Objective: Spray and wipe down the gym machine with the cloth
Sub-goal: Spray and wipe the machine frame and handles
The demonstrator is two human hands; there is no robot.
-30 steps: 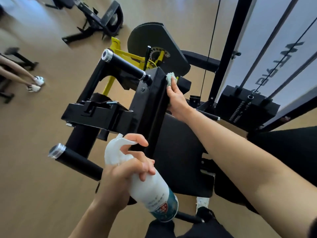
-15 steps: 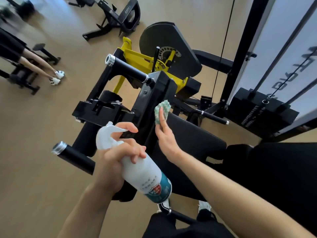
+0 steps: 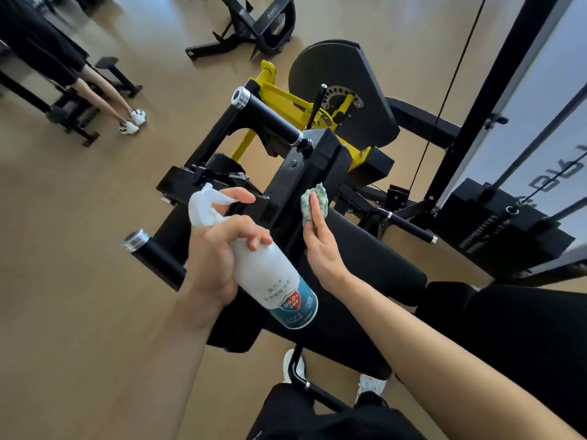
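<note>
My left hand (image 3: 219, 258) grips a white spray bottle (image 3: 270, 281) with a blue label, forefinger on the white trigger head (image 3: 203, 206), nozzle towards the black gym machine (image 3: 305, 173). My right hand (image 3: 320, 246) presses a small green-and-white cloth (image 3: 313, 201) flat against the right side of the machine's black upright pad, fingers straight. A black seat pad (image 3: 374, 258) lies just behind that hand. The machine has yellow frame parts (image 3: 286, 100) and black roller handles with chrome ends (image 3: 241, 96).
A weight stack (image 3: 508, 230) with cables and a black upright post stands at the right. Another person's legs (image 3: 104, 100) and benches are at the far left. More equipment (image 3: 254, 23) sits on the tan floor at the back. My shoes (image 3: 370, 385) are below.
My right hand slid the cloth from the top of the upright pad down its side, towards me. The left hand with the bottle stayed close to the machine.
</note>
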